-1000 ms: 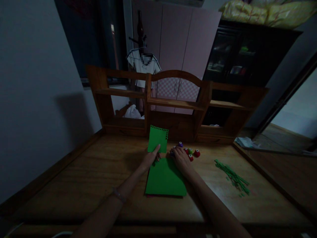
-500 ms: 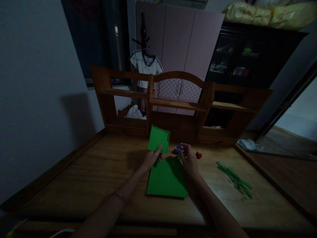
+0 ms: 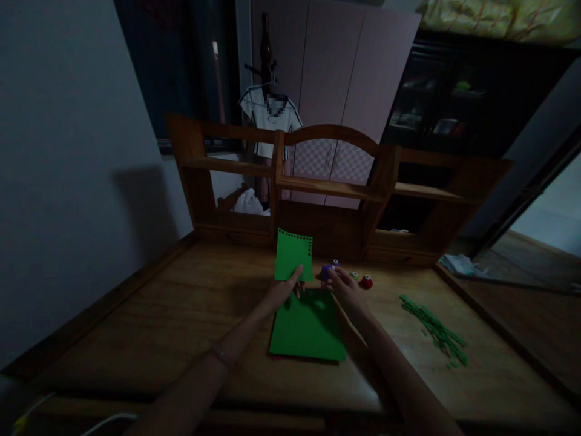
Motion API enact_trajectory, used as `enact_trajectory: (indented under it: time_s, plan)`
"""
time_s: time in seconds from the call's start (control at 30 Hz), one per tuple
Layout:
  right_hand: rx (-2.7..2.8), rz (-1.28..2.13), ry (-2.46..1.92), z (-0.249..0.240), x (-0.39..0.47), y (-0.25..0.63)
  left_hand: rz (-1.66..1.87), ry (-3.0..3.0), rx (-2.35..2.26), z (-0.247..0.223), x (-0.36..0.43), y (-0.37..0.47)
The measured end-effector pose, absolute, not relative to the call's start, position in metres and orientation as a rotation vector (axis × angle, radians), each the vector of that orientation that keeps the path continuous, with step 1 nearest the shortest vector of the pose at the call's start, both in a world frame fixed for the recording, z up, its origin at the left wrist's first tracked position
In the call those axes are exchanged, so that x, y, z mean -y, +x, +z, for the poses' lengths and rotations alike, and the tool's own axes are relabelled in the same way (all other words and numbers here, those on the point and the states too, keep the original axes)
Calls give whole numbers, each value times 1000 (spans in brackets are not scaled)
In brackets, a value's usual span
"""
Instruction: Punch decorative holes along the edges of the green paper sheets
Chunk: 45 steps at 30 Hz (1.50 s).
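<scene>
My left hand [image 3: 290, 284] grips a small green sheet of paper [image 3: 290, 251] near its bottom edge, thumb on top. Small dark cut-outs run along the sheet's top edge and down the upper right side. My right hand [image 3: 345, 283] is closed on a small purple object [image 3: 325, 272], seemingly a craft paper punch, just right of the sheet. Behind its fingers stands another small purple piece with a white top [image 3: 336, 263]. A larger stack of green paper [image 3: 308, 330] lies flat on the table below both hands.
Beyond my right hand sit a small green piece [image 3: 354, 275] and a red one [image 3: 367, 281], both with white tops. A pile of thin green strips [image 3: 433, 327] lies at the right of the wooden table [image 3: 190, 327]. A wooden shelf unit [image 3: 329, 192] borders the back.
My right hand's fingers have closed on the purple object, which now sits nearer the green sheet. The left hand with the sheet has shifted slightly right. The whole view has moved a little.
</scene>
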State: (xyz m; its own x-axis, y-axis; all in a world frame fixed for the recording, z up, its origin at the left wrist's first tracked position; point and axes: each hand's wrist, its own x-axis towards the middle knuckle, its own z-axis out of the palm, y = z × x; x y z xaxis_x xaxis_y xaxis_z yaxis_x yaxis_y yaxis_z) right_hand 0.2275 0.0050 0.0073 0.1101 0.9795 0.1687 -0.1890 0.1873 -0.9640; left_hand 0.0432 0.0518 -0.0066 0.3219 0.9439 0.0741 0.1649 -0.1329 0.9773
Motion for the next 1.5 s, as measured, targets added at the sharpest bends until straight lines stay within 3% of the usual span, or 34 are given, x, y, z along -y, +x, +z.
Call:
enact_trajectory:
  time_s: [0.77, 1.5]
  plan:
    - [1214, 926, -1000, 14, 0, 224, 683, 1628, -1237, -1, -44, 43]
    - [1279, 892, -1008, 17, 5, 221, 712, 1644, -1253, -3, -44, 42]
